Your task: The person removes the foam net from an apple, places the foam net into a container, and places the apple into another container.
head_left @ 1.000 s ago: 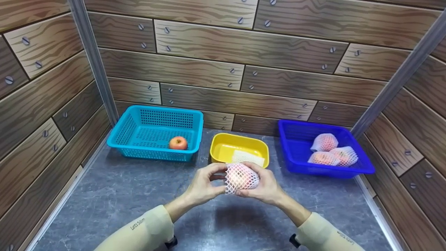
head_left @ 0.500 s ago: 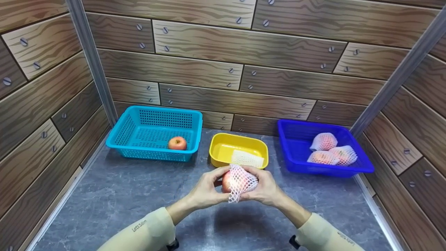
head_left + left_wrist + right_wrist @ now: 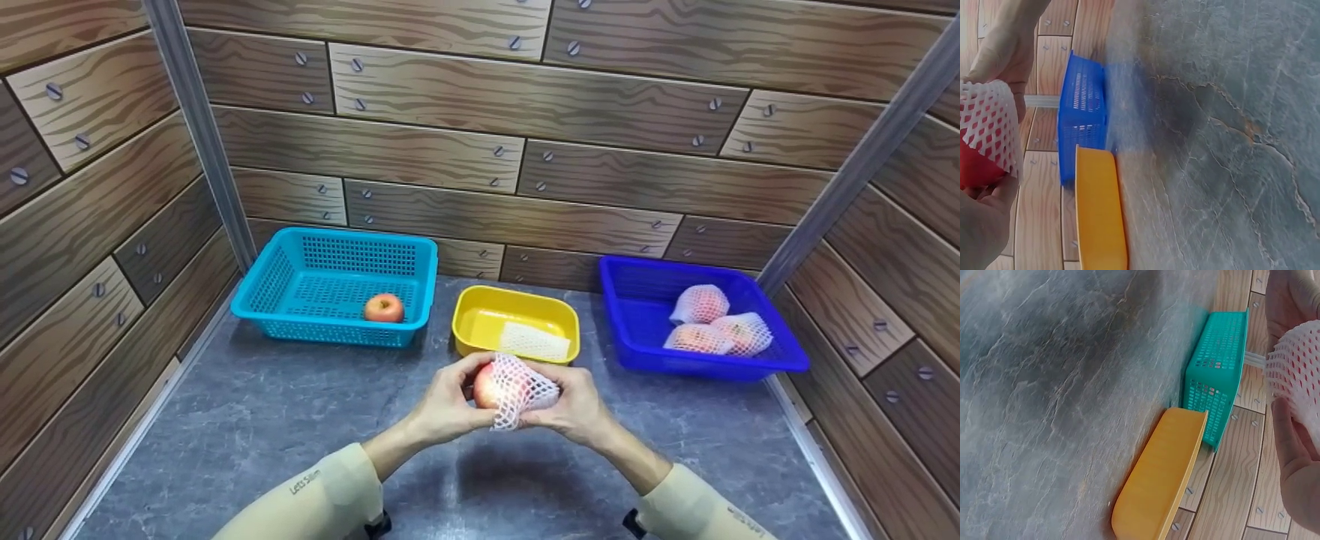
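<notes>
Between both hands, above the table, is a red apple partly covered by a white foam net sleeve. My left hand grips the bare left side of the apple, thumb below and fingers above. On the other side my right hand holds the netted end, its fingers round the foam. In the left wrist view, red skin shows below the edge of the net. The right wrist view shows the net stretched over the fruit, with the right thumb pressed against it.
A yellow tray with a flat white foam net stands just behind the hands. At the left is a teal basket with one bare apple. A blue basket at the right holds three netted apples.
The net's left edge has slid rightward, baring the apple's left side, which it covered a second ago. The left hand has closed in on the fruit; the baskets and tray have not moved.
</notes>
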The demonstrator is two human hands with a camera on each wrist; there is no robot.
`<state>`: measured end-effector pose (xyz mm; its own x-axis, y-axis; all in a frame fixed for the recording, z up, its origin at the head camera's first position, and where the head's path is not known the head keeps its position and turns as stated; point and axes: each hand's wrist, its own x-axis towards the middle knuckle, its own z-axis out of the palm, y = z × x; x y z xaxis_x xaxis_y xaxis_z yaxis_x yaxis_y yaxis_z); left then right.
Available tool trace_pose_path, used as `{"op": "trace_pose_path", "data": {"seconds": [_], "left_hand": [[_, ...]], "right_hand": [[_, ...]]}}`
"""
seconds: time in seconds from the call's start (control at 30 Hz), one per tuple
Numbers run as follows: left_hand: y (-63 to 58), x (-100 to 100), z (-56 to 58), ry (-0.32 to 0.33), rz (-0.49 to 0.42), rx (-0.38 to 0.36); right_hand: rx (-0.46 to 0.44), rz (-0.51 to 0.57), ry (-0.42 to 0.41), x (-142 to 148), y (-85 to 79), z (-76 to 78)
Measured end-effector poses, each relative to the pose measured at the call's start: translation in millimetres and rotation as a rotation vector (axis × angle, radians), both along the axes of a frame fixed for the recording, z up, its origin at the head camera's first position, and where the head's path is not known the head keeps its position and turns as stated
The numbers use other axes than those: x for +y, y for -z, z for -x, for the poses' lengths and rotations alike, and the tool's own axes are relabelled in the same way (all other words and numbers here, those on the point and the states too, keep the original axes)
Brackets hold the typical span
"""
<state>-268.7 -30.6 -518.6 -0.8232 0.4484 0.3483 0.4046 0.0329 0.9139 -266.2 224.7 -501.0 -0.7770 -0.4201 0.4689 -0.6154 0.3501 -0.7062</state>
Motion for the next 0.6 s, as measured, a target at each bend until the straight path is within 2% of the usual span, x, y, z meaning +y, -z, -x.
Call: {"op": "trace_pose_path", "data": {"seconds": [0.2,0.3,0.6], "left_hand": [[3.0,-2.2,-1.3,-0.071,0.018,0.014],[3.3,-1.8,-2.9,-0.086,0.019,0.032],[1.8,1.9,-4.8,-0.136,0.061,0.123]], "right_hand": [[0.175,-0.115,0.026,9.6,-3.3,-0.5],[0.27,-0.163,0.044,12.0,-7.9,-2.3],[0.544,-0.264,0.016,6.9,-16.5,-8.7]]}}
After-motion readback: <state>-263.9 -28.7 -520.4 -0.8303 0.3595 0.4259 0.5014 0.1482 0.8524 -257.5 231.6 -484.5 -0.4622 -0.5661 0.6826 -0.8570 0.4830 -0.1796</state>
